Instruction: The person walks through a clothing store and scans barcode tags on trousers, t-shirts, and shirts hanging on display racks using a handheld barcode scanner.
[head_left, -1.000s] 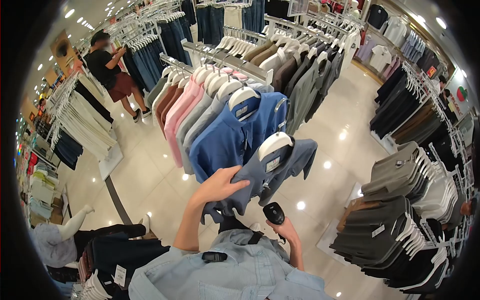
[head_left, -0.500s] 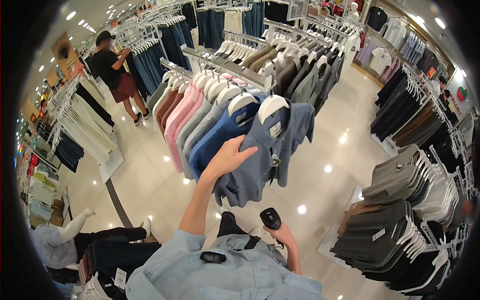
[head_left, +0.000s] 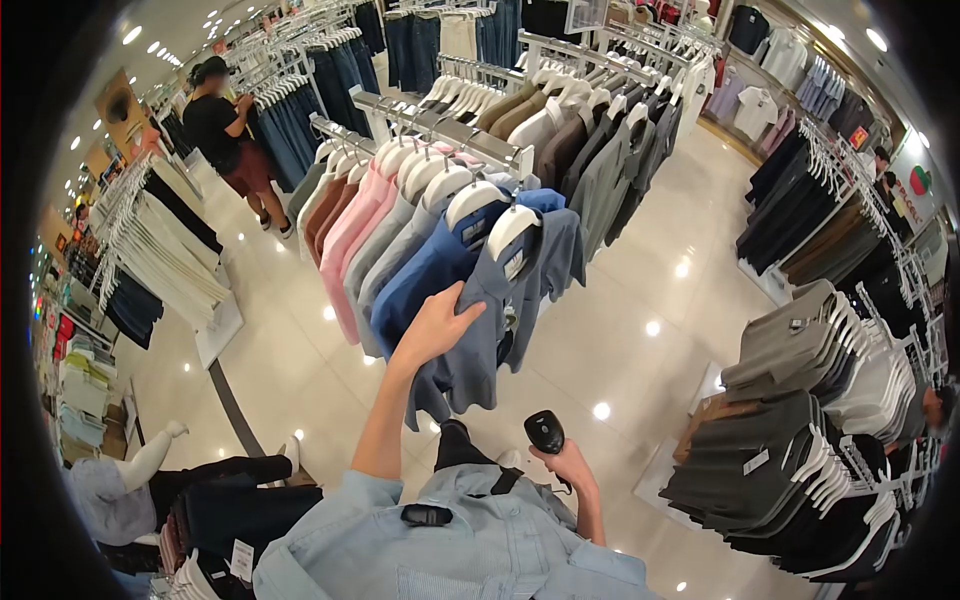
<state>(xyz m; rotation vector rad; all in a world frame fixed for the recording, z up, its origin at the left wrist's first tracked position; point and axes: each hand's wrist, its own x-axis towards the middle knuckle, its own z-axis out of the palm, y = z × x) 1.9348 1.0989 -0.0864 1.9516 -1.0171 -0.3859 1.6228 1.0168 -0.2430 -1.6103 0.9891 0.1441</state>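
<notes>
The front garment on the rack is a grey-blue shirt on a white hanger. My left hand is closed on its front edge, thumb on the outside and the other fingers partly hidden by the cloth. Directly behind it hangs a bright blue shirt. Lower down, near my waist, my right hand is wrapped around the handle of a black barcode scanner, whose head points forward and up. The scanner is apart from the shirt.
A metal rail carries pink, grey and brown shirts. More racks stand at the right and left. A person in black stands by the jeans. A mannequin is at lower left. Shiny tiles cover the floor.
The grey-blue shirt has turned edge-on and shifted left, with my left hand moving left and slightly down on it. The scanner has risen slightly. The person in black has shifted a little.
</notes>
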